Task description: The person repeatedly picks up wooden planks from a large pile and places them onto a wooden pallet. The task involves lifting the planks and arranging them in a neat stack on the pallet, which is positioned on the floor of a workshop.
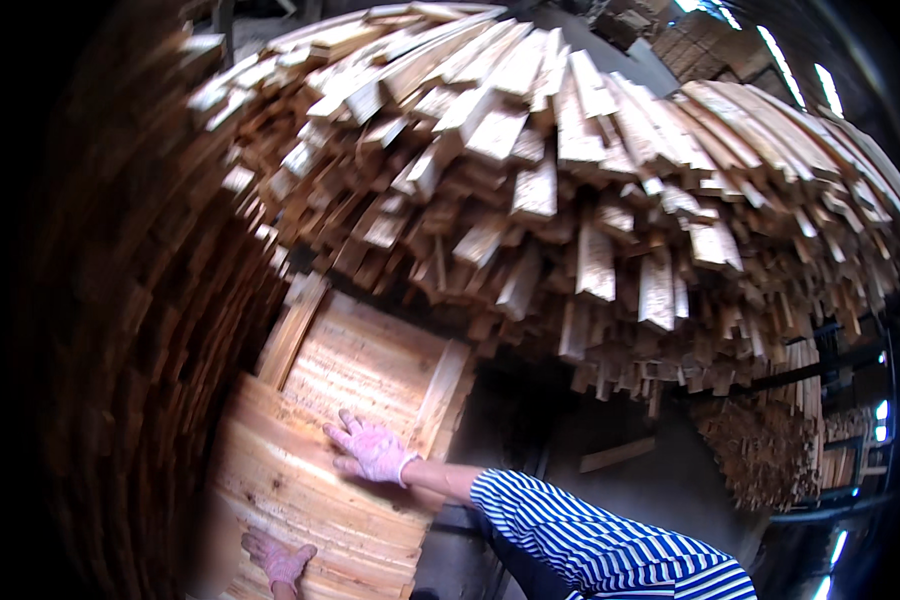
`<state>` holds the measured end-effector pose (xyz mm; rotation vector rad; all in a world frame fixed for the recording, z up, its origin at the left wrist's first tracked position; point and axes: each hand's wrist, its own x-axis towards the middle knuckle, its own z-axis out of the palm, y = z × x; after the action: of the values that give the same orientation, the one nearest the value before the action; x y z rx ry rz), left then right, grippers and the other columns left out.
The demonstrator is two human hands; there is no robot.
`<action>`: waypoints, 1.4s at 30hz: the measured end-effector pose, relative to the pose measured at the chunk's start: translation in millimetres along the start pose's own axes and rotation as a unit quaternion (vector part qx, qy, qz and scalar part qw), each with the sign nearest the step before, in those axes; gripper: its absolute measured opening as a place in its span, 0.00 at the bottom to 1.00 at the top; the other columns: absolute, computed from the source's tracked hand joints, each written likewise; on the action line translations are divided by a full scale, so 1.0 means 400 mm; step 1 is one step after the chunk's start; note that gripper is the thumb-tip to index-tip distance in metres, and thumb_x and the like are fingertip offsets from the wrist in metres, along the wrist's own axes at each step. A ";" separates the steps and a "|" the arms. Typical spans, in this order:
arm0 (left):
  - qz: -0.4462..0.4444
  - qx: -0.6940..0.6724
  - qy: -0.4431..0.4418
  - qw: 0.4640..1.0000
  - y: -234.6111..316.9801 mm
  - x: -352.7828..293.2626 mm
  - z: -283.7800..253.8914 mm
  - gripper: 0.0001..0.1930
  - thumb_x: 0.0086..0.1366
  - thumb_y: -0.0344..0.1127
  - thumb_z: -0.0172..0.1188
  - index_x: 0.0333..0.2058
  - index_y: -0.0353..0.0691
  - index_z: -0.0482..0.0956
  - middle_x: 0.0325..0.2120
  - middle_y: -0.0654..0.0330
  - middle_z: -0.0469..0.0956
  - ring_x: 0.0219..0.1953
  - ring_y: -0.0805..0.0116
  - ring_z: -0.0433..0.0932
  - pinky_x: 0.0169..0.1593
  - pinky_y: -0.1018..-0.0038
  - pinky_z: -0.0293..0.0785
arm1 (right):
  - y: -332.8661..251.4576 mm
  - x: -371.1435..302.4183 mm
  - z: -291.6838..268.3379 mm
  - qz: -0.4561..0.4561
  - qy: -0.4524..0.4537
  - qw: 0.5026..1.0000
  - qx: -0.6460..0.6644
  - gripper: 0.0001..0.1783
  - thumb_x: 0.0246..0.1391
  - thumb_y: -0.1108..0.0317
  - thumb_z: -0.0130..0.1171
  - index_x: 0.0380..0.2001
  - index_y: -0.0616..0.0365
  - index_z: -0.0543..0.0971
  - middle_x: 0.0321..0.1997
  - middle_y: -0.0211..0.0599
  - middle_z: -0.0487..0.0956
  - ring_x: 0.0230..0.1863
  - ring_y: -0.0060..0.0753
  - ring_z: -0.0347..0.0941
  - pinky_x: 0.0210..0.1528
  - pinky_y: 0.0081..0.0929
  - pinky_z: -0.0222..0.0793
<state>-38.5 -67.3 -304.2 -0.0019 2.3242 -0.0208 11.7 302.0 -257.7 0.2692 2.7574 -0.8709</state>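
Note:
My right hand [372, 450], in a pink glove, lies with fingers spread on the boards of a wooden stack [320, 500]. Its arm reaches in from the lower right in a blue-and-white striped sleeve. Closer to me, my left hand [278, 560] wears a similar glove, and its fingers are apart over the same boards. Neither hand grips anything. At the stack's far end, two narrow wooden strips [295, 335] run lengthwise along either side of a sunken board surface [363, 350].
A large pile of sawn lumber [590, 200] juts its uneven ends toward me across the far side. Stacked wood [160, 330] rises close on the left. One loose plank [618, 455] lies on the floor at right, near another wood pile [765, 440].

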 end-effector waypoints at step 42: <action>0.544 -0.151 -0.128 0.815 1.880 -0.770 -0.791 0.25 0.65 0.36 0.66 0.57 0.34 0.70 0.46 0.47 0.81 0.44 0.58 0.79 0.49 0.59 0.78 | 0.389 -0.426 -1.527 0.221 0.378 0.629 0.642 0.38 0.64 0.63 0.62 0.70 0.66 0.59 0.60 0.53 0.70 0.38 0.31 0.73 0.44 0.25 0.76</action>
<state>-54.4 691.6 125.1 1.0851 1.7312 0.8622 109.4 766.1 190.9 1.7506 1.6402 -2.8171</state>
